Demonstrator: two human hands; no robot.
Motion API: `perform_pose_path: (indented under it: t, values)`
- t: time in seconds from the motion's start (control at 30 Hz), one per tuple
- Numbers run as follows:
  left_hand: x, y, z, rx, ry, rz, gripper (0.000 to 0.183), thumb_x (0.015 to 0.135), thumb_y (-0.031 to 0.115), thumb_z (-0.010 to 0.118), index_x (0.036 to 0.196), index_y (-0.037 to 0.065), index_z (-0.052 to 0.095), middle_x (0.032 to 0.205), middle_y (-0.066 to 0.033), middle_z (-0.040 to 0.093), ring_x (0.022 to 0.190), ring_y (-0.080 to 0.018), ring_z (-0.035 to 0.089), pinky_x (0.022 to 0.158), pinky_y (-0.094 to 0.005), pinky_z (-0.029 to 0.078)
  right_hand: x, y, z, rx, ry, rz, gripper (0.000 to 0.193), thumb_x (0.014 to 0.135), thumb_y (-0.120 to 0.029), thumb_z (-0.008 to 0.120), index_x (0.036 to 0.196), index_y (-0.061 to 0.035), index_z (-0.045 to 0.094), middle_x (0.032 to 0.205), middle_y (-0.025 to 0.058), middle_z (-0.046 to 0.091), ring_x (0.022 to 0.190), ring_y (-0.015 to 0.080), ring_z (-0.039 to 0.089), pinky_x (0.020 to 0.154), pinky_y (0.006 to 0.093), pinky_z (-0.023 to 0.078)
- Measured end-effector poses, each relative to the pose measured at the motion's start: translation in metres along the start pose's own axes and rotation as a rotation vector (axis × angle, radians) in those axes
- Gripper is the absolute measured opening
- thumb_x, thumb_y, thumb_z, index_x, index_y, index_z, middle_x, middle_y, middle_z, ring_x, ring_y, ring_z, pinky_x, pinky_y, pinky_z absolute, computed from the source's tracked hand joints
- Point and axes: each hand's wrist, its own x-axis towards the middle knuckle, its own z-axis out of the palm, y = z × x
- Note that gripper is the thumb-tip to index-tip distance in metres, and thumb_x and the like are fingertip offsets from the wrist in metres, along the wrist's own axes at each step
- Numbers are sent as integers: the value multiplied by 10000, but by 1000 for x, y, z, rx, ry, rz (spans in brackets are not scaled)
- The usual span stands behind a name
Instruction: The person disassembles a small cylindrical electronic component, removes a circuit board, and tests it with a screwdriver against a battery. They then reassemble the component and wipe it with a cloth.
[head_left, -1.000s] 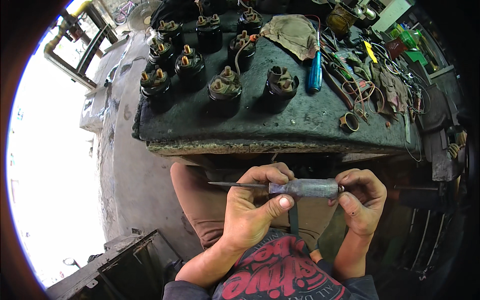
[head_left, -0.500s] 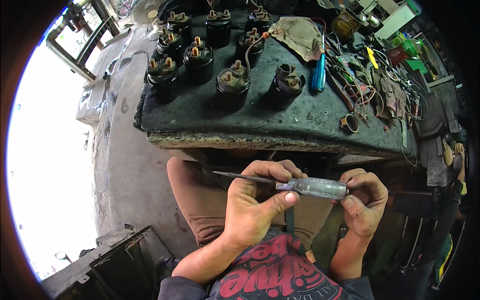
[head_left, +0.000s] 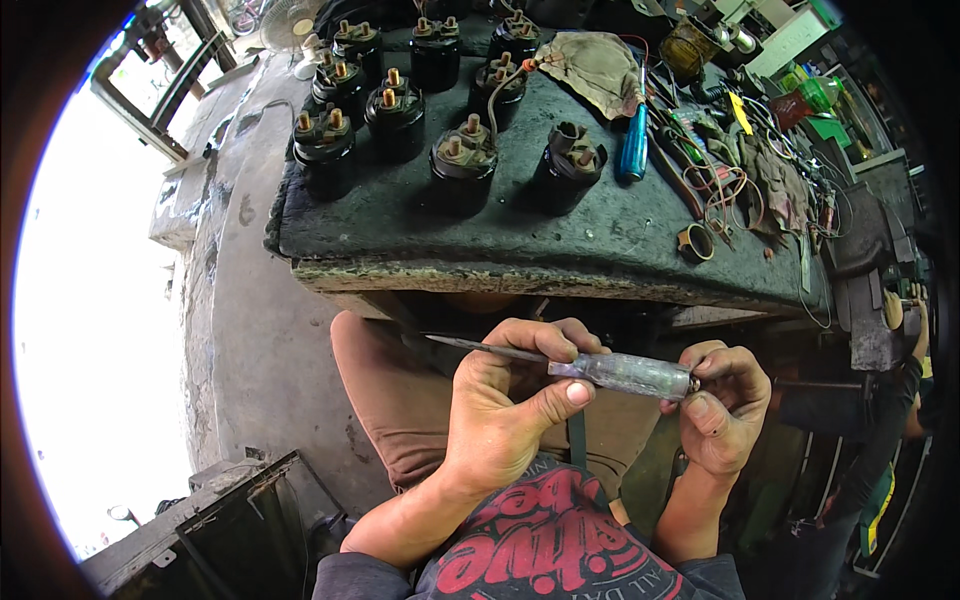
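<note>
two hands (head_left: 497, 420) (head_left: 728, 415) hold a pointed tool (head_left: 635, 376) — red lettering (head_left: 545, 540) across the shirt (head_left: 592, 508).

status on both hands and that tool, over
Left hand gripping pointed tool, tip leftward. Right hand at its butt end. Nothing seen blocking; bench lies beyond.

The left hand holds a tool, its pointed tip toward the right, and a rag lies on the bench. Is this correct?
The direction is wrong: the head view shows the tip pointing left. The left hand holds the tool; a rag lies on the bench.
</note>
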Motion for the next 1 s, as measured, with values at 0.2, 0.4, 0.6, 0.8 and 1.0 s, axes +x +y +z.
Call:
perform_pose_path:
  t: [0.2,0.4,0.6,0.8,1.0]
  values:
    - [0,0,-1,12,-15,-1,305,832,-80,745,1043,49,567,1148,-133,636,1074,-190,621,953,-316,498,1,-3,-2,-41,-25,-17,340,746,-36,837,1001,62,634,1002,216,633,796,200,681,654,330,634]
    - [1,1,-2,40,-6,-13,313,829,-57,759,1046,51,561,1123,-134,607,1080,-238,629,962,-370,513,0,-4,2,-42,-8,-24,336,747,-39,838,996,56,633,999,214,632,777,201,684,651,331,633]
    - [-1,0,-5,25,3,-15,308,833,-55,760,1054,41,569,1141,-131,626,1072,-198,620,957,-333,505,0,-4,5,-36,20,-13,342,749,-41,839,999,55,627,997,214,633,751,208,688,645,327,626]
    - [0,-2,-11,61,26,2,368,824,17,804,1122,24,589,1128,-119,658,1033,-157,628,927,-301,516,2,-5,5,-103,-11,-44,328,763,-27,819,1011,58,622,993,220,633,737,208,686,648,330,610]
    - [-3,-3,-10,-35,101,-56,431,821,118,826,1180,15,610,1036,-121,656,899,-193,673,769,-335,599,3,-10,5,-142,-22,-79,301,773,-11,797,1008,56,621,992,224,634,726,199,675,661,323,601]
